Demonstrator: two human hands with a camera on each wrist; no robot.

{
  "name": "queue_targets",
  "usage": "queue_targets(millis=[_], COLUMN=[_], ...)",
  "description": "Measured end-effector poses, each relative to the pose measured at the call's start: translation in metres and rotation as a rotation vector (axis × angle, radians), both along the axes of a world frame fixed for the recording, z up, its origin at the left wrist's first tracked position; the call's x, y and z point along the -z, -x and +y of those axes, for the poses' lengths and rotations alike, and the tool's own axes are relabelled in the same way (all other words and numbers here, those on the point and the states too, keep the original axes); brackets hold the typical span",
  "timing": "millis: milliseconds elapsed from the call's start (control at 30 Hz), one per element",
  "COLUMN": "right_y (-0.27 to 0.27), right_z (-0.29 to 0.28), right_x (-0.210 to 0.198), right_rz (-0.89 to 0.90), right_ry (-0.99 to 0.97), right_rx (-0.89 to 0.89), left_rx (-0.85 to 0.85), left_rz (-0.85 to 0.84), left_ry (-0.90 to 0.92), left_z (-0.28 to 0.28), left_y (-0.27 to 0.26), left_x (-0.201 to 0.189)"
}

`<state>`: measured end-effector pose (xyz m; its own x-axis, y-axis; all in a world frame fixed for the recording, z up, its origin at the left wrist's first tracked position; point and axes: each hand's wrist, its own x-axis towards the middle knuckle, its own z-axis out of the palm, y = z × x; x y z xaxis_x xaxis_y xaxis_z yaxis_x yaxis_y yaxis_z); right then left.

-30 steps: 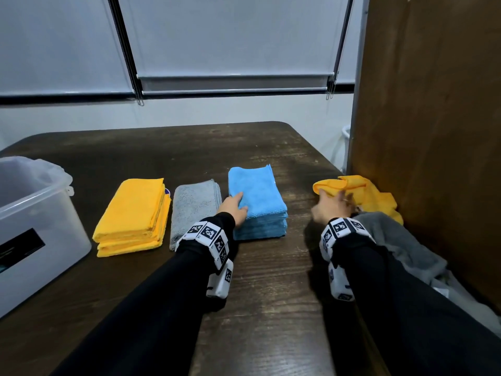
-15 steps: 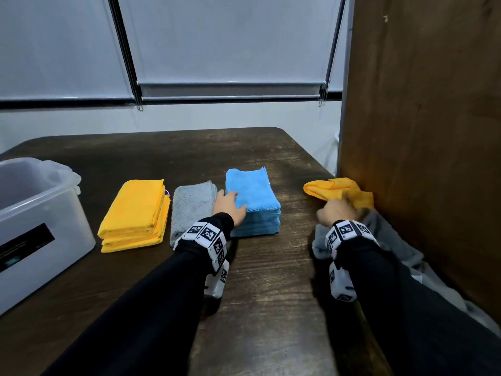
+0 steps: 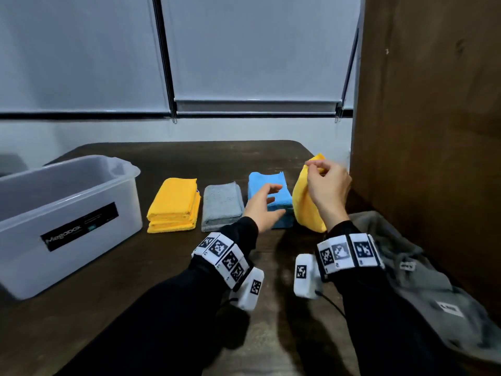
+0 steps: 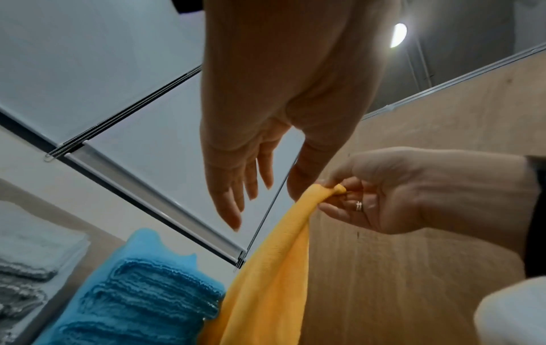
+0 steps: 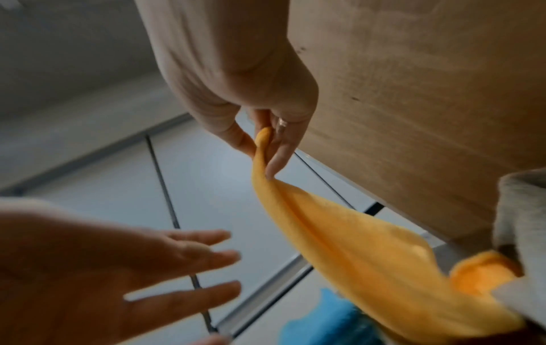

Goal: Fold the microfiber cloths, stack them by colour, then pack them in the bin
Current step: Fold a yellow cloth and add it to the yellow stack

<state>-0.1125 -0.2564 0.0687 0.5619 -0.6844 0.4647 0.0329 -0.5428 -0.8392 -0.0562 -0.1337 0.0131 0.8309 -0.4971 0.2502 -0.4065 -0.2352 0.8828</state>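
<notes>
Orange microfiber cloth hangs limp and light from the right hand, whose grip pinches its top corner above the bench; the left hand reaches, fingers spread and empty. Soft and floppy, it likely handles best by its corners. The bin carries a dark label, unreadable.

A dark wooden table fills the lower half of the head view. At three o'clock a tall brown wooden panel stands along the table's edge. At twelve o'clock, pale roller blinds hang over the window, their bottom rail above a white wall. At one o'clock in the left wrist view, a ceiling lamp glows.
</notes>
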Motion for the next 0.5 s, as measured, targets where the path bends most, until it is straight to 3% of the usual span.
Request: queue_targets(millis=[233,400,500], right_y=[0.044,0.074,0.089], right_z=[0.044,0.074,0.087], right_x=[-0.013,-0.025,-0.028], right_rz=[-0.019,-0.08,-0.006], right_ry=[-0.222,-0.401,-0.348], right_rx=[-0.413,-0.58,-0.734], left_rx=[0.171,0.013,-0.079], left_rz=[-0.086,-0.247,-0.351], left_ry=[0.058,0.128,0.151], left_z=[0.06,0.08,0.1], left_y=[0.036,0.053,0.055], left_x=[-0.026,-0.037,-0.039])
